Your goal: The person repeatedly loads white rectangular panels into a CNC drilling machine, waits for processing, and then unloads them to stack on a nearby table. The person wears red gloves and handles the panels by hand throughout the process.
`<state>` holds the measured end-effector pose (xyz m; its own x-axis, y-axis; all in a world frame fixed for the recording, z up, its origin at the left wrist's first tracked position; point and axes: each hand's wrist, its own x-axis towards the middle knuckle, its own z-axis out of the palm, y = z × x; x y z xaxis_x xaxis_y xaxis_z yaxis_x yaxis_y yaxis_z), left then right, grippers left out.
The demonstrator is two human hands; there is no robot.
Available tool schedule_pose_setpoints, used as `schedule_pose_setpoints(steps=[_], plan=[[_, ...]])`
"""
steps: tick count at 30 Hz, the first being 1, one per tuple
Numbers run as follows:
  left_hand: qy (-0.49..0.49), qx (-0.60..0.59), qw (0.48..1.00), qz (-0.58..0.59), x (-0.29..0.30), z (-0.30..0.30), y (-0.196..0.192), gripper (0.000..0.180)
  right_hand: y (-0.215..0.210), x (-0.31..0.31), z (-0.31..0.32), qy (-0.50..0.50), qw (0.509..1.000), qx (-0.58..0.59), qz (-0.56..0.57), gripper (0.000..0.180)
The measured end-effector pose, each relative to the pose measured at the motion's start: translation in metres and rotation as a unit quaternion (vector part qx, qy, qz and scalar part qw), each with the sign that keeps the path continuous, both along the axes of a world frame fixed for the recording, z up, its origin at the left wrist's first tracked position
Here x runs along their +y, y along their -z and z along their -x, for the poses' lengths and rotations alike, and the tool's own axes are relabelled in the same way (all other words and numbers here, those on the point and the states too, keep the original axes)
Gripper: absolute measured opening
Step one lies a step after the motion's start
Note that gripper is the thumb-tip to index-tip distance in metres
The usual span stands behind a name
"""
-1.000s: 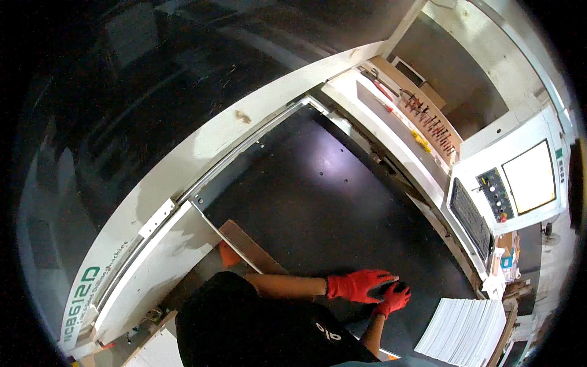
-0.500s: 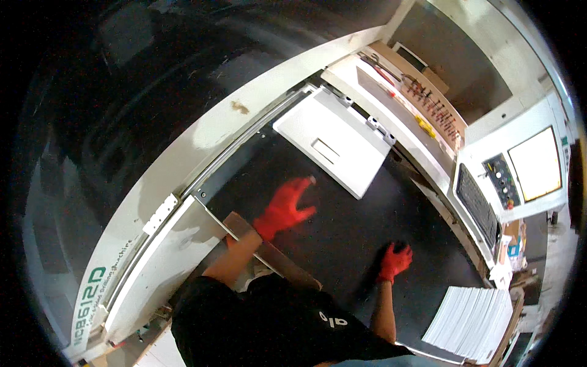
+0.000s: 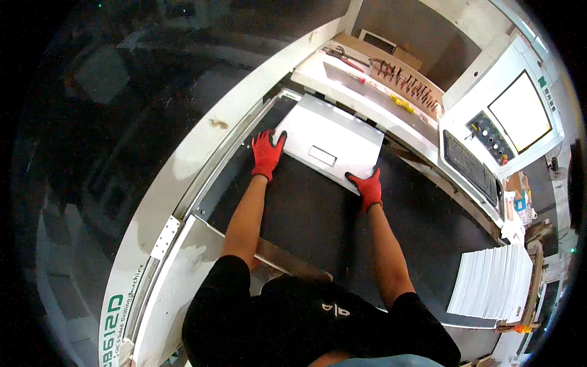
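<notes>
A flat white panel point(image 3: 309, 125) with a small rectangular cutout lies on the black worktop, its far edge by the machine's shelf. Both my hands wear red gloves with dark fingertips. At the panel's near left corner, my left hand point(image 3: 266, 156) has its fingers spread, with the thumb against the edge. My right hand point(image 3: 369, 189) closes around the near right corner, thumb along the near edge and fingers by the right side. The undersides of both hands are hidden.
A light machine beam point(image 3: 208, 125) curves along the left. Beyond the panel, a shelf point(image 3: 361, 85) holds pliers, a yellow tool point(image 3: 402, 103) and a rack of drill bits point(image 3: 406, 82). A control console with keyboard point(image 3: 469, 166) stands right, above a stack of white panels point(image 3: 489, 282).
Both hands have moved forward to the panel's near corners from the bare worktop. The clamps seen at its far edge no longer show. The view has also shifted.
</notes>
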<state>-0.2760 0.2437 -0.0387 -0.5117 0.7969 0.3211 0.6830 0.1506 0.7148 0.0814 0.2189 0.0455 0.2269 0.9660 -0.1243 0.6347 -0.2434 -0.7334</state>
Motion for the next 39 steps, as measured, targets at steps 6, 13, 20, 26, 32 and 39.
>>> schedule_pose_setpoints(steps=[6,13,20,26,32,39], plan=[[0.056,0.154,0.982,0.089,-0.013,0.005,-0.001,0.059,0.046,-0.014,-0.077,-0.004,0.993,0.047,-0.104,0.123],[0.032,0.165,0.976,0.137,-0.036,-0.006,-0.013,0.070,0.036,-0.120,-0.258,0.007,0.992,0.081,-0.101,0.107],[0.019,0.186,0.975,0.120,-0.090,-0.009,-0.012,0.069,0.038,-0.232,-0.468,0.052,0.997,0.053,-0.028,0.098],[-0.050,0.185,0.970,0.147,-0.157,-0.022,-0.009,0.073,0.013,-0.234,-0.470,0.086,0.956,-0.272,0.068,0.109],[-0.083,0.186,0.966,0.157,-0.192,-0.070,-0.007,0.073,0.035,-0.169,-0.302,-0.079,0.964,-0.192,-0.165,0.094],[-0.160,0.040,0.983,0.077,-0.228,-0.134,-0.019,0.064,0.029,-0.176,-0.064,-0.289,0.895,-0.314,-0.133,0.115]])
